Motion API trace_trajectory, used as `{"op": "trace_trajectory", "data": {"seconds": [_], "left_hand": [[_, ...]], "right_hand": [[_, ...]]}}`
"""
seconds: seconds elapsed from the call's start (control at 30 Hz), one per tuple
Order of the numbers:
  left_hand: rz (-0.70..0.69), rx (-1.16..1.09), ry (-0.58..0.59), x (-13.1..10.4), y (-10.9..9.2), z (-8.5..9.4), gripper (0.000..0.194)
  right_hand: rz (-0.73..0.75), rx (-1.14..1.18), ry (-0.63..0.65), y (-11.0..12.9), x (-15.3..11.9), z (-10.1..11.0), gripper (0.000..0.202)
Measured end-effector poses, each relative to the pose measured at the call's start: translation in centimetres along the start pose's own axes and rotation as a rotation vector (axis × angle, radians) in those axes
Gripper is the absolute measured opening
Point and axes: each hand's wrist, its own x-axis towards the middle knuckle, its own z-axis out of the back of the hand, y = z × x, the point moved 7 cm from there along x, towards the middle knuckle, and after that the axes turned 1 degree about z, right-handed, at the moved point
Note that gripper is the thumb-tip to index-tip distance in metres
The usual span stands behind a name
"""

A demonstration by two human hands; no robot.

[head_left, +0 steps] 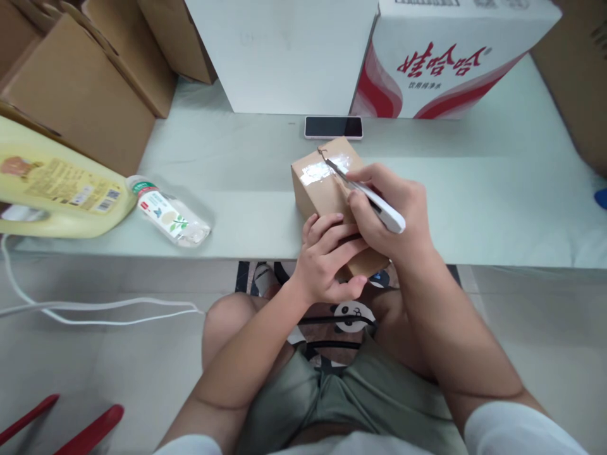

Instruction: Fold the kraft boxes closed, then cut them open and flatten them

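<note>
A small brown cardboard box (pixel 310 193) lies at the table's front edge, tilted, with shiny clear tape (pixel 315 172) across its top. My left hand (pixel 327 256) rests on the near part of the box, its fingers curled over the top and the thumb lower at the near end. In my right hand (pixel 391 208) is a white utility knife (pixel 386 213), gripped between thumb and fingers. Its blade points to the far left and touches the top of the box at the tape, where the cardboard looks torn.
A phone (pixel 333 127) lies just beyond the box. Behind stand a white box (pixel 289 57) and a red-and-white carton (pixel 436 69). Left are brown cartons (pixel 80 88), a yellow jug (pixel 61 183) and a clear bottle (pixel 171 215). A white cable (pixel 118 303) hangs below the table edge.
</note>
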Motion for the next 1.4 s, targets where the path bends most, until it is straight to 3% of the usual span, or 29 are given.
{"op": "trace_trajectory", "data": {"seconds": [0.47,0.7,0.97,1.17,1.4], "left_hand": [[0.010,-0.025,0.002,0.1,-0.1,-0.1,0.044],[0.009,0.012,0.020,0.0,0.0,-0.2,0.044],[0.000,-0.014,-0.009,0.0,0.0,-0.1,0.041],[0.000,-0.035,-0.010,-0.1,0.1,-0.2,0.042],[0.028,-0.032,0.049,-0.2,0.1,-0.2,0.046]], "right_hand": [[-0.046,0.055,-0.145,-0.4,-1.0,1.2,0.020],[-0.047,0.013,0.020,-0.3,-0.3,0.1,0.022],[-0.017,-0.060,0.084,-0.3,-0.2,-0.7,0.024],[-0.008,-0.099,0.004,-0.1,-0.1,-0.3,0.018],[-0.101,0.025,-0.147,-0.9,-1.4,1.2,0.017]]}}
